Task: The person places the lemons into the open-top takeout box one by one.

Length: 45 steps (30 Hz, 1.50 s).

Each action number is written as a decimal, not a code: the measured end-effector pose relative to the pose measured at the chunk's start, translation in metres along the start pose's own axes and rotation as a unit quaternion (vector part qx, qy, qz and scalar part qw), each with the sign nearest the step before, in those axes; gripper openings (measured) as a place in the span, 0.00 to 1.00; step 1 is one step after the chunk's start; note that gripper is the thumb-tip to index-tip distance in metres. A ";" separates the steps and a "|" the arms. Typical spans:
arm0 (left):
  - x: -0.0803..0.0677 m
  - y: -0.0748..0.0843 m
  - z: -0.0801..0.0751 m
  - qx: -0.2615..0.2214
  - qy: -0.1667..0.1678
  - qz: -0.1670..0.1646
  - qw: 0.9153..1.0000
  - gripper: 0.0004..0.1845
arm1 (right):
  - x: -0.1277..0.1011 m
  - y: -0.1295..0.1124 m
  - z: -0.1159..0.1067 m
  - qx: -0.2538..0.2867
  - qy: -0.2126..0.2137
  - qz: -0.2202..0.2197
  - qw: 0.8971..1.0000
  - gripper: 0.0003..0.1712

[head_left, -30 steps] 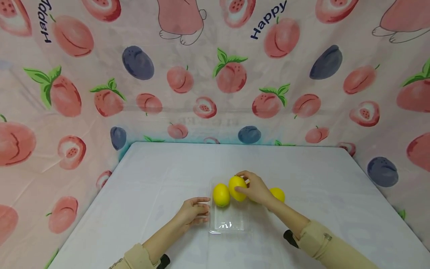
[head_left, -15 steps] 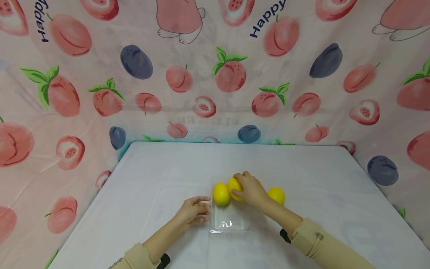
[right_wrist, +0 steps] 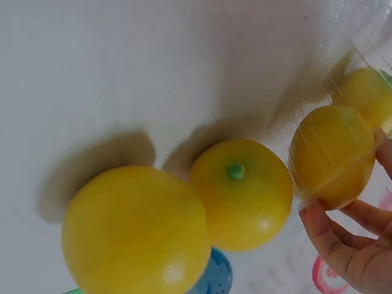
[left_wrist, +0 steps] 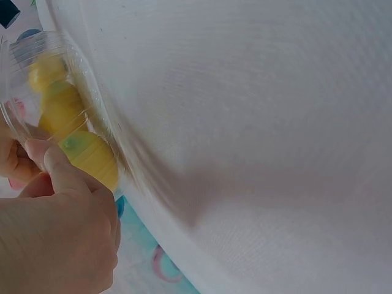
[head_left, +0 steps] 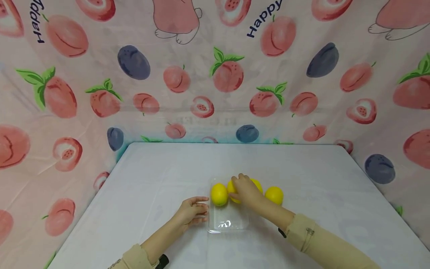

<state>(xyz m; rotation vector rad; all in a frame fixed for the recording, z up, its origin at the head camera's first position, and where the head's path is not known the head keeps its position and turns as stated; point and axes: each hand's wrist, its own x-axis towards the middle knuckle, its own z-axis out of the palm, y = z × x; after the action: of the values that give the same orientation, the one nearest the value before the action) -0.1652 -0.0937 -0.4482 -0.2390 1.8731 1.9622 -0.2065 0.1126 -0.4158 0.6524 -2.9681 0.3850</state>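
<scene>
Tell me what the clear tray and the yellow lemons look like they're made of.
The clear tray looks like thin, glossy, see-through plastic: glare on it and ribbed walls in the wrist views. The lemons look smooth, evenly yellow and slightly shiny, one with a neat green stem nub, so possibly plastic replicas, though real fruit can't be excluded.

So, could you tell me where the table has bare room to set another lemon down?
The near half of the clear tray is bare, as is the table behind and left of it. It is crowded at the tray's far end, where the right hand holds a lemon beside three others.
</scene>
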 end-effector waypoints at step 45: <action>-0.002 0.000 -0.003 0.001 -0.012 -0.001 1.000 0.22 | -0.009 -0.001 -0.003 -0.033 0.040 -0.044 0.998 0.17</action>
<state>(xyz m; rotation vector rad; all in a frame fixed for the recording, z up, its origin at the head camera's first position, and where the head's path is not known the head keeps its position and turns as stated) -0.1636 -0.0973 -0.4477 -0.2160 1.8592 1.9525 -0.1977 0.1158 -0.4132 0.7395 -2.8510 0.2976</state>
